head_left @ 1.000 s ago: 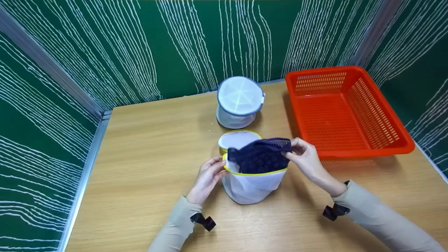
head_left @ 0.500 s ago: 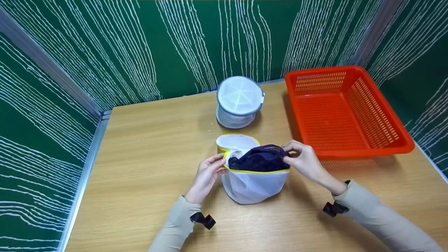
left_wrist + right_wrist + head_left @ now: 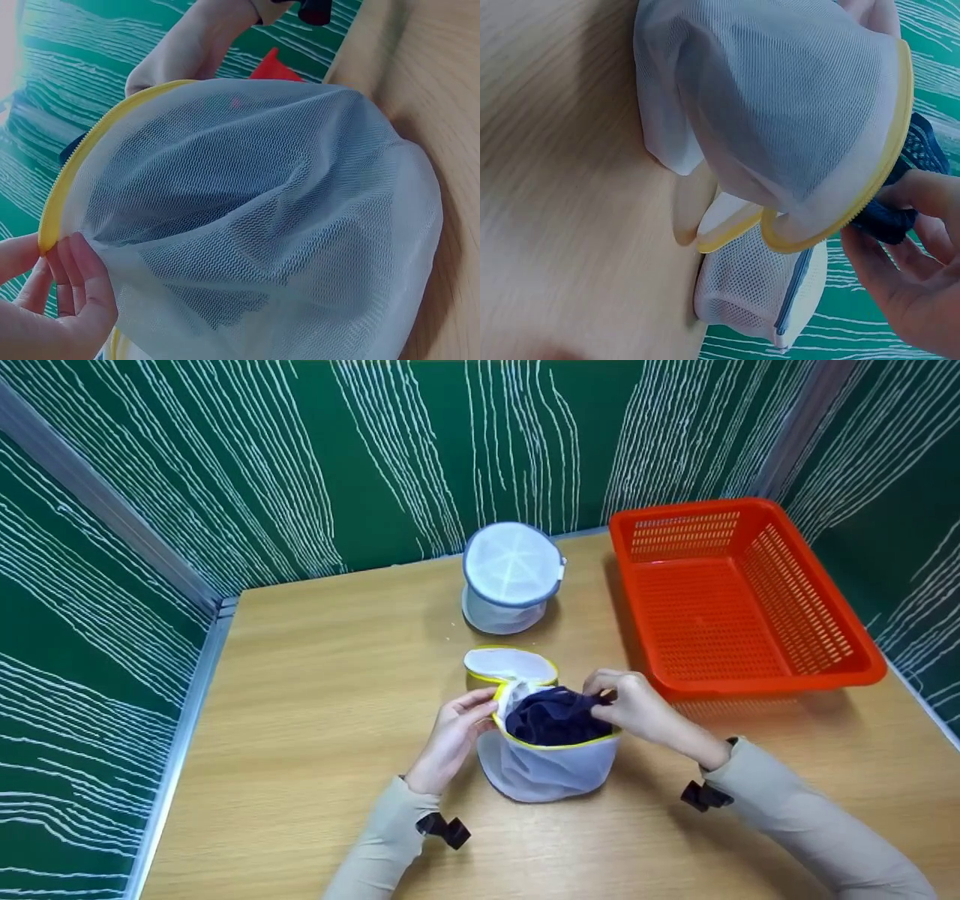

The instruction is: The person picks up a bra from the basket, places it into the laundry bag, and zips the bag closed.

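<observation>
A white mesh laundry bag [image 3: 551, 772] with a yellow zip rim stands on the table, its mouth unzipped and its round lid [image 3: 511, 664] folded back. My left hand [image 3: 454, 735] pinches the rim at the left, as the left wrist view also shows with the yellow zip [image 3: 56, 199] between thumb and fingers. A dark navy lacy garment [image 3: 551, 720] lies bunched in the mouth of the bag. My right hand [image 3: 634, 706] pinches the garment's right end, just above the rim. Its shape inside the bag shows only dimly through the mesh.
A second mesh laundry bag [image 3: 514, 566] with a grey-blue zip stands closed at the back of the wooden table [image 3: 322, 697]. To the right sits a red plastic basket [image 3: 765, 690], close to my right hand. Green, white-streaked panels [image 3: 390, 457] surround the table.
The garment has sunk lower into the bag and bunched up. My right hand has moved left and slightly down with it; my left hand has shifted a little right with the rim.
</observation>
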The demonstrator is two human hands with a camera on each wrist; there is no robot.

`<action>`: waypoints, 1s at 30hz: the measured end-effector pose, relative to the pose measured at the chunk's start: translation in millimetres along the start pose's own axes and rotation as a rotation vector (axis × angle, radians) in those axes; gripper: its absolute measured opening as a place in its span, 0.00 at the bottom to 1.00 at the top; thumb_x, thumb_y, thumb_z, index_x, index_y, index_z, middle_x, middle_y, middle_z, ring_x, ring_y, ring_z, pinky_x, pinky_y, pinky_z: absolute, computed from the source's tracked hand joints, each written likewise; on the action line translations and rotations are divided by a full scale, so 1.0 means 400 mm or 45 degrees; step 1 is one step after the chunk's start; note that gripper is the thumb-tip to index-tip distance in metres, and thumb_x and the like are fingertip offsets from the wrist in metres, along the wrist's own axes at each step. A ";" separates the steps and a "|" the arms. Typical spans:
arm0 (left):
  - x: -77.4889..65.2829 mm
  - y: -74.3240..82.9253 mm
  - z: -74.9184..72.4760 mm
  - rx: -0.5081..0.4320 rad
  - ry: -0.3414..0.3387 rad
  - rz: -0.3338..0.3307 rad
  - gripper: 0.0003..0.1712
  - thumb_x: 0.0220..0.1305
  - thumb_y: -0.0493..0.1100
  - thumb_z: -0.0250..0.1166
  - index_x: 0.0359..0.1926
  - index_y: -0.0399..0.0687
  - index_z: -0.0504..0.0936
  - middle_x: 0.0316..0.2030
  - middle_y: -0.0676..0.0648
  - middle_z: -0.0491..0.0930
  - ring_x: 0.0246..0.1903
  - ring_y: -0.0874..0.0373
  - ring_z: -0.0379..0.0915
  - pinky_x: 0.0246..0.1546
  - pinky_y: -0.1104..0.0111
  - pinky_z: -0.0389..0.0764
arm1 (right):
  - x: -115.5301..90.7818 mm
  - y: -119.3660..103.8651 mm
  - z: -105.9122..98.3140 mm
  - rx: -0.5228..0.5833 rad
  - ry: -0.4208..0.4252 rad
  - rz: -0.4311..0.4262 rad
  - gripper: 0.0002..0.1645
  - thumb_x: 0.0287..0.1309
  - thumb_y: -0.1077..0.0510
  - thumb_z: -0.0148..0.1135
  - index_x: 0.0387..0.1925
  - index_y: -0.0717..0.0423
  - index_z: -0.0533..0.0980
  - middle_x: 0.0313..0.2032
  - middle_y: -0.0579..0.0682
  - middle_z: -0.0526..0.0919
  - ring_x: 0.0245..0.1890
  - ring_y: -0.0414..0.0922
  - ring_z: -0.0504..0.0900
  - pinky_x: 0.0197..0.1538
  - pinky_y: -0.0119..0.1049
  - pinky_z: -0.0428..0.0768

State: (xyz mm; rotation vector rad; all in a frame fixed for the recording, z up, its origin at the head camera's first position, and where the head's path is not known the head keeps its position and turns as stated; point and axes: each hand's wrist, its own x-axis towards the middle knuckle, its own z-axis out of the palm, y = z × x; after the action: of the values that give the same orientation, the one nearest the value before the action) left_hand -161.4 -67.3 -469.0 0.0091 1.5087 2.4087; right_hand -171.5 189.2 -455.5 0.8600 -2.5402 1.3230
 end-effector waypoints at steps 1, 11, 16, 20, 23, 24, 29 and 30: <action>0.000 -0.001 0.001 0.008 -0.007 0.004 0.12 0.56 0.27 0.53 0.42 0.33 0.76 0.34 0.49 0.79 0.32 0.60 0.74 0.35 0.69 0.75 | 0.001 -0.001 0.002 -0.020 -0.022 -0.022 0.13 0.32 0.78 0.59 0.22 0.61 0.76 0.28 0.50 0.78 0.31 0.43 0.76 0.32 0.33 0.79; -0.001 -0.010 -0.004 0.013 -0.026 0.005 0.12 0.57 0.28 0.52 0.42 0.34 0.77 0.34 0.49 0.79 0.33 0.60 0.74 0.35 0.70 0.74 | 0.011 0.017 0.024 -0.030 -0.066 0.030 0.09 0.40 0.71 0.64 0.29 0.62 0.79 0.28 0.51 0.80 0.29 0.43 0.78 0.32 0.35 0.79; -0.006 -0.013 -0.018 0.008 -0.020 0.002 0.12 0.57 0.27 0.52 0.38 0.40 0.78 0.33 0.49 0.79 0.31 0.60 0.74 0.34 0.70 0.74 | 0.005 0.029 0.019 0.270 -0.068 0.327 0.17 0.48 0.60 0.64 0.40 0.67 0.77 0.36 0.59 0.81 0.34 0.39 0.79 0.38 0.31 0.78; -0.009 -0.015 -0.031 0.019 -0.033 -0.007 0.12 0.58 0.27 0.52 0.38 0.41 0.79 0.33 0.49 0.79 0.31 0.60 0.74 0.35 0.70 0.74 | -0.001 0.031 0.012 0.569 -0.048 0.608 0.23 0.57 0.58 0.54 0.47 0.75 0.70 0.42 0.63 0.78 0.35 0.35 0.78 0.43 0.30 0.76; -0.011 -0.015 -0.038 0.020 -0.030 -0.020 0.11 0.58 0.28 0.52 0.38 0.41 0.78 0.34 0.49 0.79 0.32 0.60 0.74 0.35 0.70 0.74 | -0.006 0.037 0.008 0.692 -0.093 0.812 0.25 0.60 0.59 0.50 0.50 0.79 0.65 0.34 0.55 0.81 0.30 0.33 0.77 0.39 0.28 0.77; -0.012 -0.014 -0.040 0.022 -0.031 -0.023 0.11 0.58 0.28 0.53 0.38 0.40 0.78 0.34 0.49 0.79 0.32 0.60 0.74 0.36 0.70 0.74 | -0.007 0.040 0.007 0.698 -0.126 0.870 0.25 0.59 0.60 0.49 0.51 0.79 0.64 0.30 0.50 0.80 0.27 0.32 0.76 0.36 0.26 0.76; -0.013 -0.012 -0.046 0.026 -0.031 -0.040 0.11 0.58 0.28 0.53 0.40 0.38 0.77 0.34 0.49 0.78 0.33 0.60 0.74 0.37 0.70 0.74 | -0.012 0.058 0.004 0.713 -0.282 1.011 0.22 0.53 0.65 0.47 0.48 0.78 0.67 0.15 0.39 0.66 0.17 0.32 0.63 0.22 0.22 0.63; -0.014 -0.011 -0.046 0.022 -0.032 -0.043 0.11 0.58 0.28 0.53 0.40 0.38 0.77 0.34 0.49 0.78 0.33 0.60 0.74 0.37 0.69 0.74 | -0.012 0.061 0.004 0.725 -0.295 1.024 0.21 0.52 0.66 0.47 0.47 0.76 0.68 0.14 0.39 0.64 0.16 0.32 0.62 0.21 0.22 0.62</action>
State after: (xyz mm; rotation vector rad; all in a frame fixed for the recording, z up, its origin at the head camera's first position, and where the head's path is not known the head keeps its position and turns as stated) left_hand -158.1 -83.2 -480.4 0.0179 1.5067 2.3603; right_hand -181.0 201.0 -475.5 -0.0231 -2.8472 2.3647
